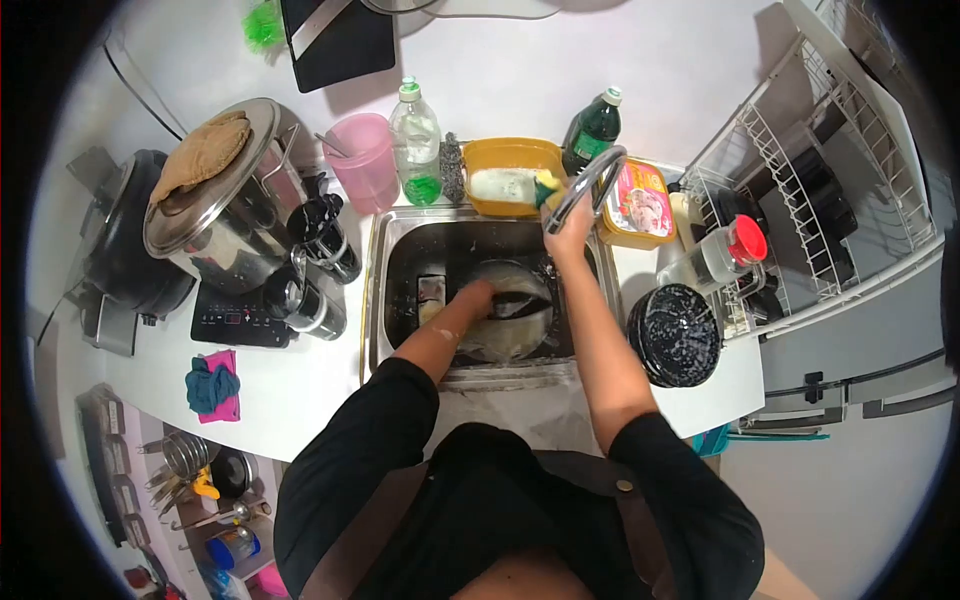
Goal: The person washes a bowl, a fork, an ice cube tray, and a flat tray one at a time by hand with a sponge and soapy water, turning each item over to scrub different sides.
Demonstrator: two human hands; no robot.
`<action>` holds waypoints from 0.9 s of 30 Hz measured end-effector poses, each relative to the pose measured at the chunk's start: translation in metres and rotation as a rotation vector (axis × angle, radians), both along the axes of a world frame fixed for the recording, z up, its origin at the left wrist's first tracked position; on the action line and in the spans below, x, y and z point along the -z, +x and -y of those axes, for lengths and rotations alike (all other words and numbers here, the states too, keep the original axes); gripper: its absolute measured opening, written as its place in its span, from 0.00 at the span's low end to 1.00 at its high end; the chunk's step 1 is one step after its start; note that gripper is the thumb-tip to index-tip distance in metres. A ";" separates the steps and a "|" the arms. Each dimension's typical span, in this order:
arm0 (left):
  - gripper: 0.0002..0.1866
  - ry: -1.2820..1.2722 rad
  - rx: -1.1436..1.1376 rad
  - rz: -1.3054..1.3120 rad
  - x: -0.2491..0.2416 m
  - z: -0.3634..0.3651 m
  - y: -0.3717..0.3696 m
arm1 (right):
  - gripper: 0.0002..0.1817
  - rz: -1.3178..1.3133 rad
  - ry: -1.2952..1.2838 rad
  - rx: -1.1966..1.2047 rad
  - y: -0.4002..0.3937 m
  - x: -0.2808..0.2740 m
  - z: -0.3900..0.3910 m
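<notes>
My left hand is down in the sink, at a dark-rimmed dish inside a round, clear-looking basin; its fingers are mostly hidden. Raised behind the faucet, my right hand has its fingers closed on a yellow and green sponge. The sponge is beside the right end of a yellow tub holding whitish suds. A small rectangular container lies at the sink's left side.
Soapy black dishes are stacked right of the sink, near a red-lidded jug. Bottles and a pink pitcher stand behind it. A large pot and glass-like dark jars are left; a dish rack is right.
</notes>
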State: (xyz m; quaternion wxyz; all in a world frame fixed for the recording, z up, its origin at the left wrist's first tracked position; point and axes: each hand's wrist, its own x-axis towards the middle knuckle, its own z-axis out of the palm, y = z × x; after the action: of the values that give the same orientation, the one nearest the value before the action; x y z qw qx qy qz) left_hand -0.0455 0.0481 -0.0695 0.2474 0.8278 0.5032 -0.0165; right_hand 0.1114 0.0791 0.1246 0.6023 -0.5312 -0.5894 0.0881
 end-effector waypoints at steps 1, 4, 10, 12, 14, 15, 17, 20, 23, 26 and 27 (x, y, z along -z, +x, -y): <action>0.16 0.093 0.060 -0.036 -0.015 0.002 -0.001 | 0.12 0.172 0.169 -0.022 -0.002 -0.004 -0.023; 0.13 0.389 0.207 -0.096 -0.060 0.009 -0.007 | 0.06 0.499 0.109 -0.098 -0.004 0.000 -0.085; 0.18 0.647 -0.213 0.118 -0.096 0.006 -0.040 | 0.10 1.145 -0.426 -0.411 0.000 0.040 -0.141; 0.20 0.639 -0.596 0.352 -0.080 0.007 -0.044 | 0.09 1.004 -0.374 -0.403 0.005 0.024 -0.135; 0.24 0.188 -0.832 0.694 -0.060 0.009 -0.043 | 0.06 0.565 -0.013 -0.331 0.007 0.017 -0.110; 0.25 -0.106 -0.876 0.893 -0.054 0.010 -0.042 | 0.08 0.440 0.049 -0.249 -0.003 -0.003 -0.082; 0.26 -0.484 -0.954 1.188 -0.056 0.021 -0.036 | 0.16 0.141 -0.033 -0.244 -0.015 -0.011 -0.039; 0.27 -0.673 -1.010 1.483 -0.084 0.048 -0.010 | 0.17 -0.058 -0.486 -0.253 -0.036 -0.006 0.042; 0.24 -0.551 -0.974 1.541 -0.106 0.075 0.019 | 0.15 0.282 -0.102 -0.122 -0.045 0.075 0.063; 0.22 -0.764 -0.892 1.638 -0.076 0.081 0.001 | 0.15 0.301 -0.489 -0.197 -0.045 0.089 0.093; 0.22 -0.942 -0.693 1.661 -0.073 0.079 -0.016 | 0.16 0.216 -0.562 -0.273 -0.048 0.087 0.105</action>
State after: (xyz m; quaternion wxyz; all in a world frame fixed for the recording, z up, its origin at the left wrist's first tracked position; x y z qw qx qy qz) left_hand -0.0619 -0.0308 0.0038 0.8110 0.2044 0.3270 0.4399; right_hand 0.0634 -0.0259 0.0373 0.3487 -0.5989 -0.6683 0.2704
